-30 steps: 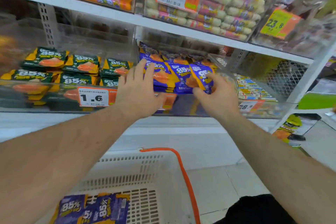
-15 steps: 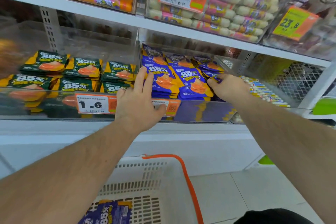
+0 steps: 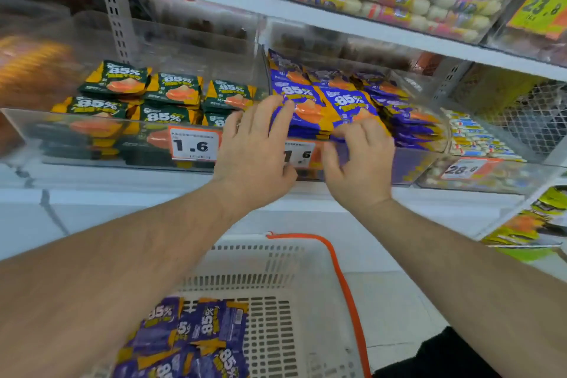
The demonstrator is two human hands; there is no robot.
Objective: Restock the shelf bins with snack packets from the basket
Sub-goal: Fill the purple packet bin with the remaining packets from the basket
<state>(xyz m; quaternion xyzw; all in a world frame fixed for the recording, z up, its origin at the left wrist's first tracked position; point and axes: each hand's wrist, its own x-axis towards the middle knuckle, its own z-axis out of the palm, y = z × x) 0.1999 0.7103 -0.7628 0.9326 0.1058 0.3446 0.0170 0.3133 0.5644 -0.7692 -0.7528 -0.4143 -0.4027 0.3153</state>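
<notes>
L hand (image 3: 256,147) grip open, fingers straight on purple packets (image 3: 325,110), long axis running back into bin; R hand (image 3: 360,163) grip curled on stack front

Both hands — left hand (image 3: 256,144), right hand (image 3: 359,159) — touch the purple packets (image 3: 334,101) in the bin (image 3: 414,163).

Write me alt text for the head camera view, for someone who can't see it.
Two bare hands reach into a clear plastic shelf bin of purple snack packets: the left hand lies with straight fingers against the stack, and the right hand curls over the packets' front edge. Green snack packets fill the bin to the left, and a white plastic basket below holds more purple packets.
</notes>
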